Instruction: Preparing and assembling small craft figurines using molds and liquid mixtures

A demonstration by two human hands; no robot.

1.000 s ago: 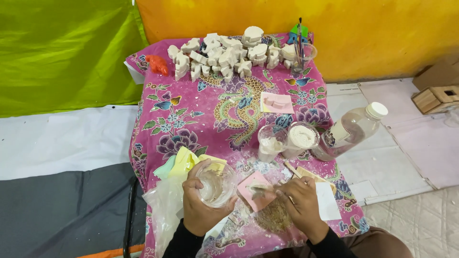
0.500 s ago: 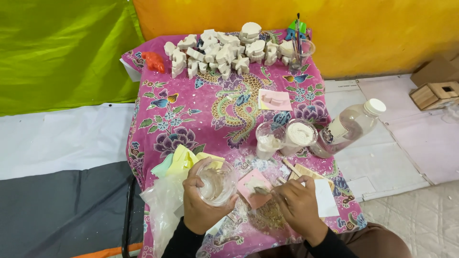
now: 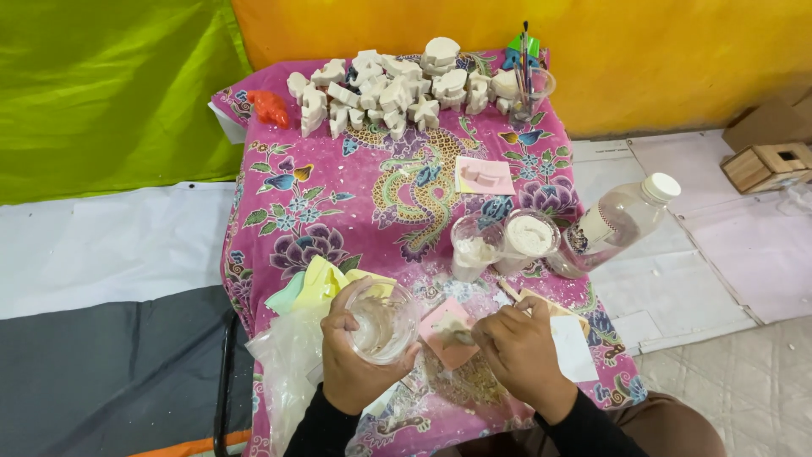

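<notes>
Pink tablecloth (image 3: 338, 195): plaster shapes (image 3: 397, 89), bottle (image 3: 617, 222) nr cups (image 3: 507, 241).

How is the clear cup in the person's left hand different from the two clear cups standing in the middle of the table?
The held cup is gripped by the left hand, tilted, and holds only a smeared whitish residue. The two standing cups are upright on the pink cloth, untouched, and each holds white powder; the right-hand one looks nearly full. All three are clear plastic cups of similar shape.
</notes>
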